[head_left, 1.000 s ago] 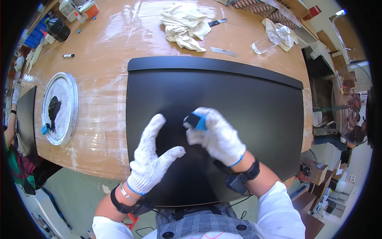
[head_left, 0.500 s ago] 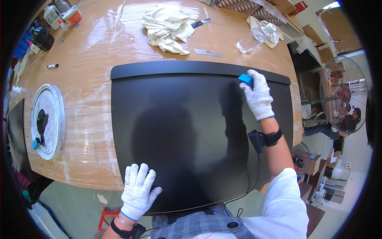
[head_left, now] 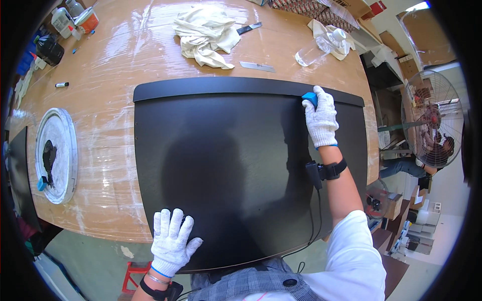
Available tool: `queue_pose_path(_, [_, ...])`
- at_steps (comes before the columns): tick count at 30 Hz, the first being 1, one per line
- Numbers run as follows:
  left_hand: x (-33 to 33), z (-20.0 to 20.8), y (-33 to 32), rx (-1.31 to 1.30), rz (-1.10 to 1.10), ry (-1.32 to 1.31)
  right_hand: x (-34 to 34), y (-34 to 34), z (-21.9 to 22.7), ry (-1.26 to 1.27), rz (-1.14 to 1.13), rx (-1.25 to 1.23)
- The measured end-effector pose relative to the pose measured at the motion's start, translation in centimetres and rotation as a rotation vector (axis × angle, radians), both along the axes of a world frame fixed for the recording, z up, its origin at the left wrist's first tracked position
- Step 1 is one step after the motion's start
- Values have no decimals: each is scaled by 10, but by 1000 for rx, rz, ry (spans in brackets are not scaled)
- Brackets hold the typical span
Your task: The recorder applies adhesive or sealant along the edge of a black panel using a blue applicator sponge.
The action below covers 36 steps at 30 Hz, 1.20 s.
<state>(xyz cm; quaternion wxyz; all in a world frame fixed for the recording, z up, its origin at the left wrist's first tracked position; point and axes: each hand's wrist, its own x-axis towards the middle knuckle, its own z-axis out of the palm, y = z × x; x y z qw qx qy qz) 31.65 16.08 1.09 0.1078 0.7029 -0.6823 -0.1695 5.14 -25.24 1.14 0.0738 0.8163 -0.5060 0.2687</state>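
Observation:
A large black panel (head_left: 271,190) with a raised strip (head_left: 216,88) along its far edge lies in front of me on the table. My right hand (head_left: 321,118), in a white knitted glove, grips a small blue block (head_left: 310,98), perhaps a sponge, against the strip near its right end. The block's underside is hidden. My left hand (head_left: 173,241), gloved too, lies flat with fingers spread on the panel's near left corner. To the left stands a round white lid (head_left: 69,170) with a black smear (head_left: 49,155); a second blue block (head_left: 42,183) rests on its rim.
Beyond the panel are a crumpled white cloth (head_left: 206,35), a dark-handled knife (head_left: 249,28), a metal blade (head_left: 257,66) and a clear bottle (head_left: 311,52). Several bottles and an orange-white tub (head_left: 87,21) stand far left. A fan (head_left: 432,118) and another person (head_left: 439,148) are at right.
My right hand, still holding the blue block, has shifted slightly along the strip. The left hand stays spread on the panel. The whole view has drifted a little.

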Motion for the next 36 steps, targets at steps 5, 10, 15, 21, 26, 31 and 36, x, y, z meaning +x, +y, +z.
queue_pose_path(5, [-1, -3, -1, -8, -10, -22, 47, 18, -4, -104, 139, 20])
queue_pose_path(10, [-1, -3, 0, -10, 0, -25, 25, 3, -5, -76, 135, -98])
queue_pose_path(15, [-3, -5, 0, -41, 3, -31, 7, -2, -7, -67, 2, -69])
queue_pose_path(21, [-1, -4, -1, -31, 7, -18, 102, 35, -13, -157, 343, -96])
queue_pose_path(26, [2, -2, -1, -67, 13, 44, 157, 55, -15, -157, 462, -119])
queue_pose_path(31, [12, 4, -2, -98, -15, 206, 203, 77, -12, -106, 536, -84])
queue_pose_path(36, [23, 10, 0, -97, -74, 331, 263, 99, -5, -112, 659, -92])
